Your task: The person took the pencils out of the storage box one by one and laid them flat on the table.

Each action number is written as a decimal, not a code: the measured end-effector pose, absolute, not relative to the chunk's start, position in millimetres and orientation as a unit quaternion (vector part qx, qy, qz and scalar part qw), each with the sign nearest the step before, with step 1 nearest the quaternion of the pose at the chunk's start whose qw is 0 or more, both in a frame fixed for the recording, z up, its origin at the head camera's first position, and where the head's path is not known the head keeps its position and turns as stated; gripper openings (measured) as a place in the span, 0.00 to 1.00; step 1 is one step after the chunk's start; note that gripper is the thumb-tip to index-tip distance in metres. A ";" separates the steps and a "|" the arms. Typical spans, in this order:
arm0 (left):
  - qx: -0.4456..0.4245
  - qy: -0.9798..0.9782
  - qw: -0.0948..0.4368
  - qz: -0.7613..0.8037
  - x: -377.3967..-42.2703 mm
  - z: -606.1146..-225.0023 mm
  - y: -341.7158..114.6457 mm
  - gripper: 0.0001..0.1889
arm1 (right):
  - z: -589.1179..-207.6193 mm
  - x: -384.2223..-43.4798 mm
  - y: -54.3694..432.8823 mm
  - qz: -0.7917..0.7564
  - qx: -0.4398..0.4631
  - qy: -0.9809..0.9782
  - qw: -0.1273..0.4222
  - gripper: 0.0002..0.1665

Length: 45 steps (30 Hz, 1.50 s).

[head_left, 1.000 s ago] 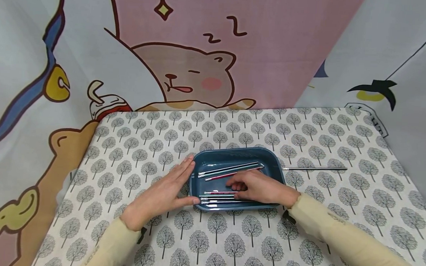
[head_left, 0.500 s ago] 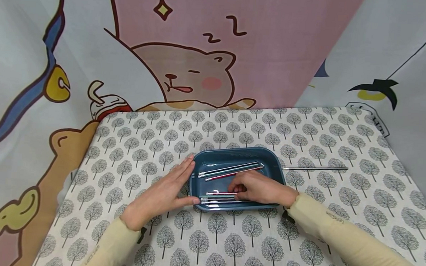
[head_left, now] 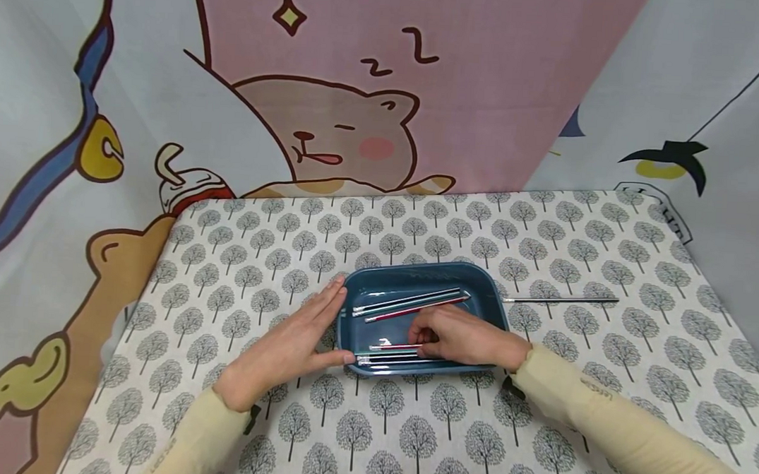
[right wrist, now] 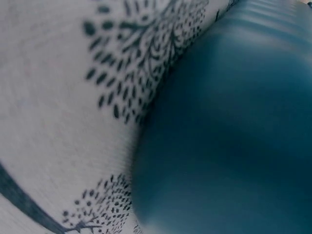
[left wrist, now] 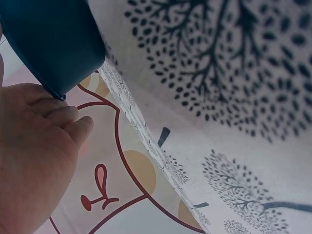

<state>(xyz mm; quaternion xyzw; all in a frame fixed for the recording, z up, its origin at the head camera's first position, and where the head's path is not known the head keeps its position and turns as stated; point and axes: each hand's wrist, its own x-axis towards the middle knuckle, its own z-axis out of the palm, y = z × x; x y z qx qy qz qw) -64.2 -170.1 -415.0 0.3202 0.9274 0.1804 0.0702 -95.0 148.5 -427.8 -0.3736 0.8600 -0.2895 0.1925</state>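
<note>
In the head view a dark blue rectangular tray (head_left: 416, 272) stands on the table with several pencils in it. My left hand (head_left: 285, 349) touches the tray's left end, fingers straight and thumb at the near corner; the left wrist view shows its fingers against the tray's wall (left wrist: 58, 48). Inside the tray, my right hand (head_left: 467, 336) has curled fingers and pinches a red pencil (head_left: 394, 346) among the near group; its right part is hidden under the hand. Another red pencil (head_left: 392, 314) lies slantwise with the far group. Only the tray's outer side (right wrist: 229, 131) shows in the right wrist view.
One dark pencil (head_left: 564, 299) lies outside, just right of the tray. The tree-patterned tablecloth (head_left: 277, 239) spreads around. Cartoon-printed curtains (head_left: 358, 137) hang behind and at both sides of the table.
The red pencil in the near group has shifted slightly to the right, along with small movements of my right fingers. My left hand and the tray have stayed put.
</note>
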 end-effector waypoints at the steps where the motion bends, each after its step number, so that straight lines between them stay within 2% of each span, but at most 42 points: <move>1: 0.320 0.927 0.070 0.180 -64.2 -415.1 -170.2 0.56 | -427.6 -94.9 148.5 -0.290 -0.372 0.860 0.194 0.07; 14: 0.322 0.927 0.069 0.179 -63.0 -413.4 -169.5 0.56 | -427.7 -94.3 149.6 -0.304 -0.373 0.854 0.200 0.06; 28: 0.322 0.926 0.067 0.186 -63.6 -414.3 -169.8 0.56 | -419.7 -94.5 154.3 -0.335 -0.364 0.856 0.152 0.07; 45: 0.323 0.926 0.069 0.181 -63.7 -414.8 -170.7 0.56 | -388.3 -88.2 164.9 -0.362 -0.356 0.857 0.090 0.08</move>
